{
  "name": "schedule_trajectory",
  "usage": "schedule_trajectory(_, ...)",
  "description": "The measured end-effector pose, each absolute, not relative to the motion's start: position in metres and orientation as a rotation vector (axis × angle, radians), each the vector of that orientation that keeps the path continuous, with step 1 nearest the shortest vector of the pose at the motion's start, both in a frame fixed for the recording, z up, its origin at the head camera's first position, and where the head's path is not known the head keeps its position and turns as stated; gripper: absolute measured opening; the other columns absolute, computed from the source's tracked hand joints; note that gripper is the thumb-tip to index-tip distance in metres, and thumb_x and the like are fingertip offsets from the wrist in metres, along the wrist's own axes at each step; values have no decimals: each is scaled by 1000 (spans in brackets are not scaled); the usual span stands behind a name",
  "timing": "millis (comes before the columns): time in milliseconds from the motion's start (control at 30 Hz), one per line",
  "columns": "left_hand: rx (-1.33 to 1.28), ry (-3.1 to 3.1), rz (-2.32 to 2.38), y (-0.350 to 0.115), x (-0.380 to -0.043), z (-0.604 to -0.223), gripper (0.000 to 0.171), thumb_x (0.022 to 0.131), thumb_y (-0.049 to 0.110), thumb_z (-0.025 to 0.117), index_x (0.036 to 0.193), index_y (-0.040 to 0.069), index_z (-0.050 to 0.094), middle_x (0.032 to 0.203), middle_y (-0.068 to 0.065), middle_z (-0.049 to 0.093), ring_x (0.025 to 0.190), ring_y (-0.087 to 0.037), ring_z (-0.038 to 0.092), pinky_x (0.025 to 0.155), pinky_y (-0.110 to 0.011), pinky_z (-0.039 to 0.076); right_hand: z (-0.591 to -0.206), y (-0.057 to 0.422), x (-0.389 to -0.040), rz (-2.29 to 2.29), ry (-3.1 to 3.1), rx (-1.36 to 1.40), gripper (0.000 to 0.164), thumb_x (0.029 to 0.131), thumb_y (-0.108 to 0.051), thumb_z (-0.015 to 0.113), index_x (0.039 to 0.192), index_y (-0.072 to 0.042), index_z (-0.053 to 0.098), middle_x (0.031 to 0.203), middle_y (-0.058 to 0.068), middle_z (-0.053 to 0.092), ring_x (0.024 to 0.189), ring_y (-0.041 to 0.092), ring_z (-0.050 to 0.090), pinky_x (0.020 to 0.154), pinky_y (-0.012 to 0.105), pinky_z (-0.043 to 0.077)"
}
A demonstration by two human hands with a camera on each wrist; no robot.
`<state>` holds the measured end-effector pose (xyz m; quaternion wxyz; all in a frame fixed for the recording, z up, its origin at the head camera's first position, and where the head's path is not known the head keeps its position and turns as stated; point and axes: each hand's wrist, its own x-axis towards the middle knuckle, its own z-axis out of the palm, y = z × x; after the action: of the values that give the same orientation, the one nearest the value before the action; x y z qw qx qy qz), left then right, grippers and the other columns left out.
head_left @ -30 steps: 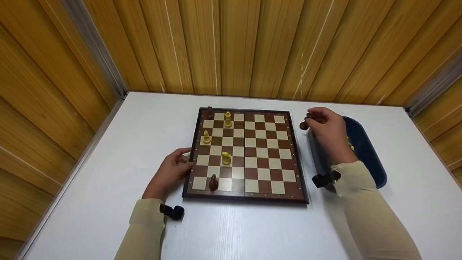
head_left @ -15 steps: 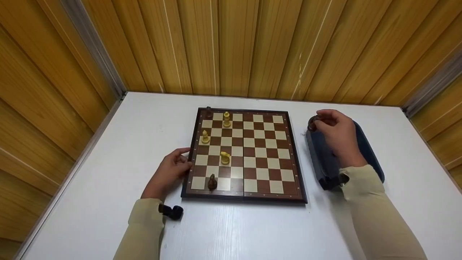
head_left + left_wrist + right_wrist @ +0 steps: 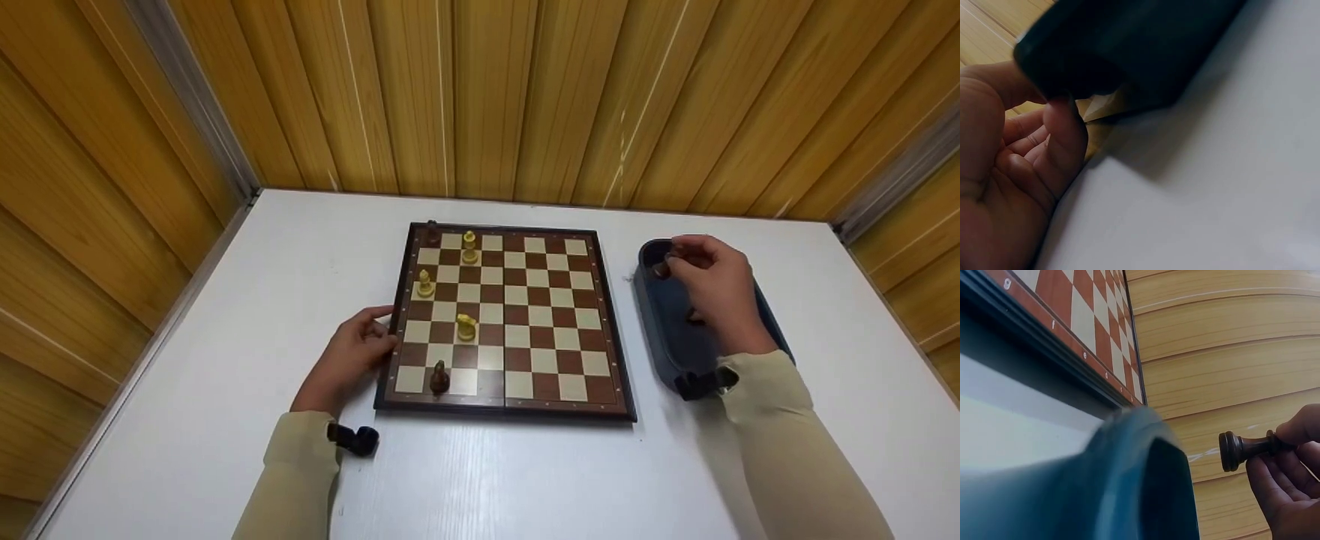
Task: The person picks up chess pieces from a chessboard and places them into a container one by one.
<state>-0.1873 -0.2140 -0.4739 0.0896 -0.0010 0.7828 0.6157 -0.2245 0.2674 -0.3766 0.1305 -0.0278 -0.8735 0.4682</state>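
A folding chessboard (image 3: 517, 300) lies on a white table. My left hand (image 3: 351, 352) holds its left edge with thumb and index finger; the left wrist view has that edge dark and close. Over the blue bin (image 3: 651, 319), my right hand (image 3: 716, 292) pinches a dark brown chess piece (image 3: 1246, 447) by its upper end. Its base points outward; my fingers cover its top. On the board's left half stand a yellow knight (image 3: 466, 328), two other yellow pieces, a dark piece (image 3: 439, 379) at the near side and another dark piece (image 3: 432, 232) in the far left corner.
The bin stands just right of the board, with some pieces inside, partly hidden by my right hand. Wood-patterned panels (image 3: 480, 97) rise behind the table (image 3: 450, 480). A black wrist camera (image 3: 697, 382) hangs near the bin's near end.
My right hand has moved right, from the gap beside the board to above the bin, carrying the dark chess piece. My left hand stays at the board's edge.
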Motion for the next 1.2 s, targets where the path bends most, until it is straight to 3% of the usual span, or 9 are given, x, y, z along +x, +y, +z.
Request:
schedule_trajectory(200,5,2341,1810,-213,-187,-471,54,90,7,62,142,10,46,91,-7,59,68,-14,52,58,-26,45,-379,272,-223,1339,-2531,-80,35,92,-22,65,123,-5,64,101,-5,64,89,-3,61,76,12,47)
schedule_trajectory(633,29,2325,1810,-207,-172,-443,53,91,5,59,141,2,44,92,-7,59,72,-14,54,62,-26,46,-384,280,-218,1323,-2588,-140,39,92,-29,64,126,-9,62,107,-2,62,92,0,57,74,18,46)
schedule_trajectory(900,-2,2323,1807,-207,-173,-442,52,90,4,60,141,5,46,92,-7,59,73,-15,54,63,-25,46,-382,280,-216,1321,-2584,-153,41,91,-32,65,126,-11,62,111,0,62,94,0,56,80,17,44)
schedule_trajectory(1200,4,2353,1811,-214,-186,-473,51,91,9,61,140,15,48,96,-9,60,74,-15,56,64,-26,48,-383,274,-216,1340,-2587,-157,41,92,-32,65,126,-10,62,114,1,61,97,4,54,78,17,45)
